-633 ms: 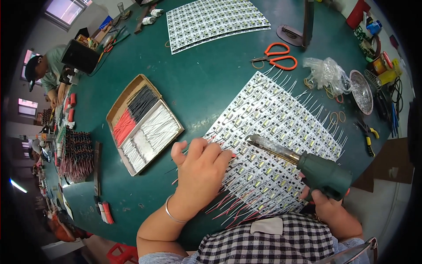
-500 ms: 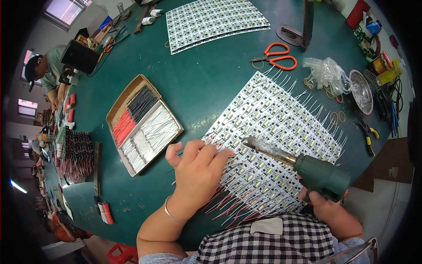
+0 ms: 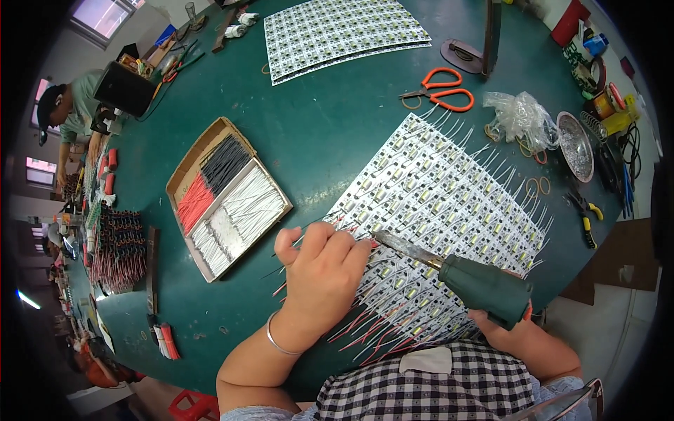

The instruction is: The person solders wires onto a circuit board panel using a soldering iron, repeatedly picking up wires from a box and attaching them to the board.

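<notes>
My right hand grips the dark green handle of a soldering gun from below. Its metal tip points left and lies close to my left fingertips. My left hand is closed in a pinch over the left part of a white circuit-board panel. A bit of red shows at its fingertips and thin wires stick out past the hand, so it seems to hold a thin wire, mostly hidden. Rows of small components cover the panel. White wires line its upper right edge; red and white wires hang off its lower left edge.
Left of the panel lies a cardboard tray of black, red and white wires. Orange-handled scissors, a plastic bag, a metal dish and pliers lie beyond. More panels are stacked far off. A person works at far left.
The soldering gun has moved left and its tip is closer to my left fingertips. My left hand has shifted slightly to the right. The person at far left has moved an arm.
</notes>
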Action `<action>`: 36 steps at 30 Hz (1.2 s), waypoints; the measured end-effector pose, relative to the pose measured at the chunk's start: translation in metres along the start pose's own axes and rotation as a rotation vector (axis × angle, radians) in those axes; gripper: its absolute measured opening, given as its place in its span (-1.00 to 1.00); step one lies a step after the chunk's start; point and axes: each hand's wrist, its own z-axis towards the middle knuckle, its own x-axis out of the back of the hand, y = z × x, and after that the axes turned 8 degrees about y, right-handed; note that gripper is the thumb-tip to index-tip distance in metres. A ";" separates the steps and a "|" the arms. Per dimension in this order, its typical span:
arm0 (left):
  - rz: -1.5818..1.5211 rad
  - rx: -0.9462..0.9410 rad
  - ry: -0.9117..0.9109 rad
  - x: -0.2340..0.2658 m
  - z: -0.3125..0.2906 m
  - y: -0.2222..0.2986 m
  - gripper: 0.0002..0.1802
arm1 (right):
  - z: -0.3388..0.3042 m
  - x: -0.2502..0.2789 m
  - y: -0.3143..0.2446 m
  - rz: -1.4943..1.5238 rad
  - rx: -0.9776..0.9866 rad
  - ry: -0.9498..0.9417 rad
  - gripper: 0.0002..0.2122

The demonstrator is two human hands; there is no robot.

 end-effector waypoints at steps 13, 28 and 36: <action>-0.003 0.010 -0.044 0.001 0.003 0.002 -0.88 | 0.004 0.001 0.001 -0.276 0.245 -0.078 -0.72; -0.013 0.019 -0.070 0.003 0.005 0.003 -0.93 | 0.001 0.013 -0.009 0.265 -0.161 -0.048 -0.60; 0.048 0.008 -0.043 0.017 0.008 0.005 -0.83 | -0.006 0.015 0.000 0.176 -0.015 0.079 -0.60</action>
